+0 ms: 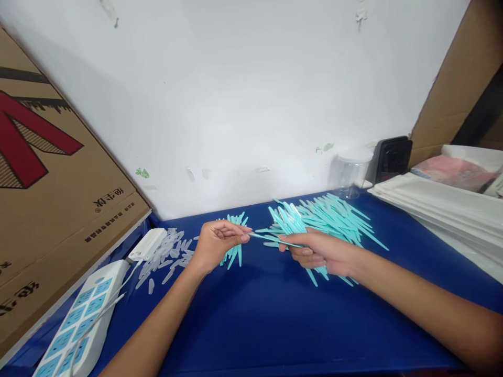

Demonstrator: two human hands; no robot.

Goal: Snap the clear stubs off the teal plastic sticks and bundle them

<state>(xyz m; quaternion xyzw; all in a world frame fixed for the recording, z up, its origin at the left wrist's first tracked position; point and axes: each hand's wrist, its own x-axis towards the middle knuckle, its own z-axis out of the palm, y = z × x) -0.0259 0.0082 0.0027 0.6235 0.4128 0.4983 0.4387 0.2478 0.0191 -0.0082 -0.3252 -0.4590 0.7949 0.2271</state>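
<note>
My right hand (320,252) is closed round a bundle of slim teal plastic sticks (288,219), which fan out above the fingers. Between its thumb and forefinger one single teal stick (271,239) points left. My left hand (223,241) pinches the far end of that stick; whether a small clear piece is also in the fingertips I cannot tell. Behind and below the left hand lies a small pile of teal sticks (234,254), partly covered by it. Further left are many small translucent sleeve-like pieces (167,251). A large heap of teal sticks (338,214) spreads behind my right hand.
On the left, a white power strip (84,319) with cables and a white box-shaped device (148,244) lie beside a cardboard box (58,173). A clear jar (352,173), a black object (393,157) and stacked white sheets (444,199) stand right on the blue table (275,324).
</note>
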